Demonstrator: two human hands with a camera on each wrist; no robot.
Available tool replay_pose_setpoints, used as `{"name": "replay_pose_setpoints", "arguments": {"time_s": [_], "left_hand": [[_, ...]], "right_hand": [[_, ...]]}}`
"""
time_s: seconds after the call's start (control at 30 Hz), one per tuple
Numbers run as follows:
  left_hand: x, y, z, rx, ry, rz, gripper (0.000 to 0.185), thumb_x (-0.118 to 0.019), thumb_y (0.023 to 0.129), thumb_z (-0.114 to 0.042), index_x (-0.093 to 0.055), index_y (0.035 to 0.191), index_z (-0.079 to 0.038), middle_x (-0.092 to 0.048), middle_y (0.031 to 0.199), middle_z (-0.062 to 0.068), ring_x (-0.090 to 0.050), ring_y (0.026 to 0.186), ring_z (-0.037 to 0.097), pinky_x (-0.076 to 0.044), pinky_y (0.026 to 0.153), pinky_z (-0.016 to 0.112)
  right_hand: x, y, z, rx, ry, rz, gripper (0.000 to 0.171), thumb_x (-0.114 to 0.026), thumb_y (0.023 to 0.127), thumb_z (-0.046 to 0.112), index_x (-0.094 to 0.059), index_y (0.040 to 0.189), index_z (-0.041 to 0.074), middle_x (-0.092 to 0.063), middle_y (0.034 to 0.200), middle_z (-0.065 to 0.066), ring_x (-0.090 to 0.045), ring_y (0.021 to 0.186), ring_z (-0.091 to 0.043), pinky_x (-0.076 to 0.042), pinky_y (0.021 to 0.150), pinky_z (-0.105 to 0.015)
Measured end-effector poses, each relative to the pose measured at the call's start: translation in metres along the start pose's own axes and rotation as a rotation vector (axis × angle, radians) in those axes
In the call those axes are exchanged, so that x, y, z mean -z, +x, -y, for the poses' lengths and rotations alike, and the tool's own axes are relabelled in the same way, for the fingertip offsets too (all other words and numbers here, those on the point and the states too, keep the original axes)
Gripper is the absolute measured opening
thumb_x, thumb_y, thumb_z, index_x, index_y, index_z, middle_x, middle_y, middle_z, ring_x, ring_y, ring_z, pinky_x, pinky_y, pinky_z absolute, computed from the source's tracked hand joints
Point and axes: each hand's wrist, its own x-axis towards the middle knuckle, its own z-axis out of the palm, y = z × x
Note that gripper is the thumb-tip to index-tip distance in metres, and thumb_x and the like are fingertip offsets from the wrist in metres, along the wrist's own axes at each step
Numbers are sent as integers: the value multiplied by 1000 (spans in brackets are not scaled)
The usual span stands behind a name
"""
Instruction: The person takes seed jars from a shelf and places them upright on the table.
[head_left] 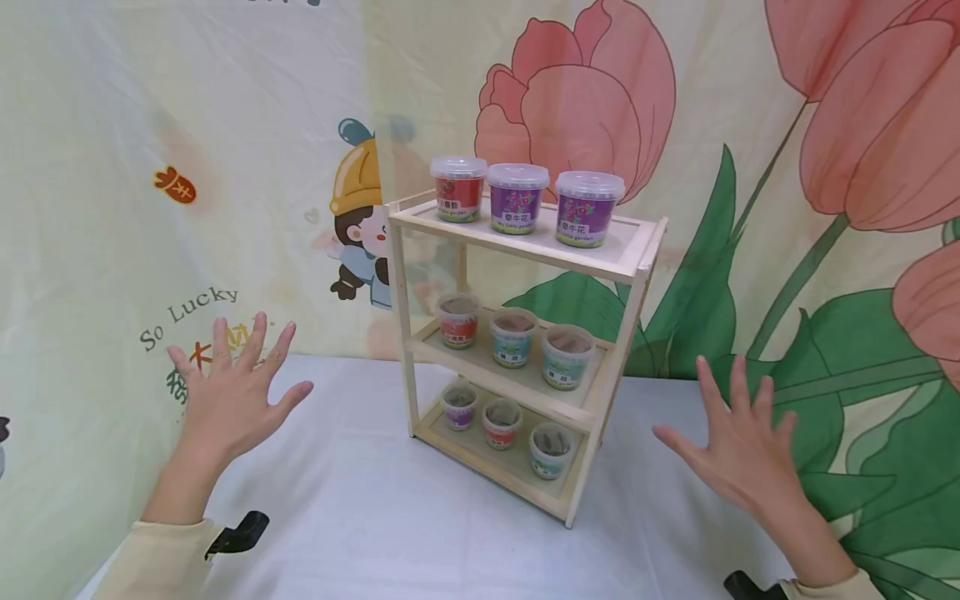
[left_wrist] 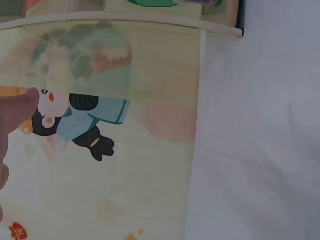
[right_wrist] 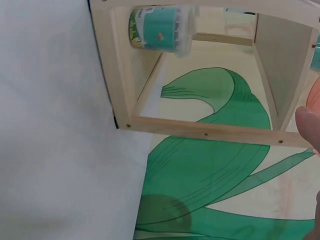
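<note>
A small wooden three-tier shelf [head_left: 633, 250] stands on a white tablecloth [head_left: 360, 500]. Its top tier carries a red lidded tub [head_left: 458, 189] and two purple lidded tubs [head_left: 516, 198]. The middle and bottom tiers each hold three smaller tubs. My left hand [head_left: 228, 387] is raised to the left of the shelf, fingers spread, holding nothing. My right hand [head_left: 742, 442] is raised to its right, also spread and empty. Neither hand touches the shelf. The right wrist view shows the shelf frame [right_wrist: 200, 127] and a teal tub [right_wrist: 161, 27].
A printed backdrop with pink tulips [head_left: 585, 100], green leaves and a cartoon child [head_left: 360, 225] hangs behind the table. The white cloth stretches in front of the shelf and to both sides of it. The left wrist view shows only backdrop [left_wrist: 100, 150] and cloth.
</note>
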Motion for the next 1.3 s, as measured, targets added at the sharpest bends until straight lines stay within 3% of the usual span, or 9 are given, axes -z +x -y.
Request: {"name": "replay_pose_setpoints", "arguments": {"time_s": [0.53, 0.8, 0.93, 1.1, 1.2, 1.3], "left_hand": [[-4, 29, -36, -23, -144, -13, 92, -53, 101, -68, -7, 172, -32, -10, 177, 17, 5, 157, 59, 15, 106, 90], [-12, 41, -52, -3, -353, -17, 90, -57, 102, -62, -11, 172, -29, -15, 176, 18, -2, 158, 57, 3, 109, 91], [-15, 45, -60, -2, -499, 3, 89, -58, 103, -60, -12, 172, -28, -15, 177, 16, -4, 160, 53, -2, 113, 89], [-22, 51, -68, 7, -651, 30, 86, -59, 105, -54, -10, 172, -30, -17, 178, 11, -16, 161, 46, -17, 117, 82], [-28, 55, -73, 10, -756, 34, 83, -60, 107, -49, -11, 172, -34, -24, 176, 10, -25, 159, 44, -25, 118, 78], [-32, 58, -78, -6, -861, 35, 79, -60, 108, -43, -13, 171, -36, -33, 172, 13, -34, 155, 45, -31, 118, 74]], "right_hand": [[5, 6, 29, 31, 230, -22, 109, -68, 98, 61, 2, 172, 20, 2, 174, -31, -13, 151, -67, -23, 102, -90], [10, 2, 43, 44, 405, -46, 99, -67, 103, 47, -1, 172, 23, -14, 173, -27, -34, 146, -59, -37, 94, -86], [9, -1, 50, 66, 529, -87, 91, -68, 104, 37, -10, 172, 20, -25, 168, -28, -43, 140, -53, -43, 97, -78], [7, -3, 57, 75, 644, -95, 81, -66, 106, 28, -18, 170, 14, -34, 164, -27, -52, 135, -51, -48, 102, -70], [5, -5, 60, 71, 671, -95, 78, -65, 107, 26, -20, 169, 15, -41, 160, -24, -59, 130, -46, -57, 103, -41], [2, -8, 64, 70, 702, -103, 73, -65, 107, 22, -24, 168, 16, -49, 154, -20, -66, 123, -28, -52, 93, -13]]}}
